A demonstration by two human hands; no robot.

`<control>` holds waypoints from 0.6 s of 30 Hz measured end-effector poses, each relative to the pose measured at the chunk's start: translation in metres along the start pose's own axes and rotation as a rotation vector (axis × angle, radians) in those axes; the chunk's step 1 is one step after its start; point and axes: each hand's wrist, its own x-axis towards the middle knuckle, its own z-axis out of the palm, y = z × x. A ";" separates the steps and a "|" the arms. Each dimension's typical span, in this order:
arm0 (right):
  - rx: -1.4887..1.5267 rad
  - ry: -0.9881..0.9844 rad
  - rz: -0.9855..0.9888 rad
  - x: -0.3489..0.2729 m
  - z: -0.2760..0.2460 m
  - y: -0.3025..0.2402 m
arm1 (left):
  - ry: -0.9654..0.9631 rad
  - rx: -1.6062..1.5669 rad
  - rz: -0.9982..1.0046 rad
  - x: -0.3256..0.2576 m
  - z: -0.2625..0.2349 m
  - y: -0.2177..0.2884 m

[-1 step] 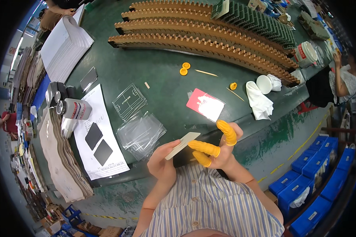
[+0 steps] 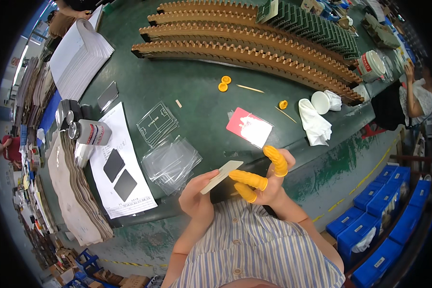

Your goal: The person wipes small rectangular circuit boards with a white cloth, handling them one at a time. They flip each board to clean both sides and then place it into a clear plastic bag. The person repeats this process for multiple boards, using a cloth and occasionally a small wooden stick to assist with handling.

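My left hand is closed on the edge of a thin, pale flat panel, held tilted above the table's near edge. My right hand wears yellow finger cots on several fingers. Those fingers are spread, and two point at the panel; one fingertip is at its right edge, and I cannot tell if it touches. Just beyond lies a red and white card. Left of my hands are a pile of clear plastic sheets and a stack of clear plates with white line print.
Slotted wooden racks span the back, one holding green panels. Rolled yellow finger cots, wooden sticks and a white cloth lie on the table. At left are a printed sheet, a bottle and stacked cardboard.
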 end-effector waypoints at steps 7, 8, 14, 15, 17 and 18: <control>-0.024 -0.006 -0.010 0.001 -0.003 0.005 | 0.018 -0.031 -0.013 0.000 0.001 -0.001; -0.021 0.005 0.006 0.000 -0.002 0.006 | 0.016 -0.031 -0.014 0.000 0.000 -0.001; -0.034 -0.036 0.052 -0.003 -0.004 0.008 | -0.040 0.030 0.033 0.002 -0.003 -0.003; -0.035 -0.056 0.054 -0.005 -0.004 0.009 | -0.069 0.061 0.061 0.002 -0.004 -0.004; -0.037 -0.047 0.060 -0.005 -0.004 0.010 | -0.068 0.057 0.056 0.001 -0.004 -0.004; -0.038 -0.042 0.064 -0.005 -0.003 0.010 | -0.068 0.055 0.054 0.001 -0.004 -0.004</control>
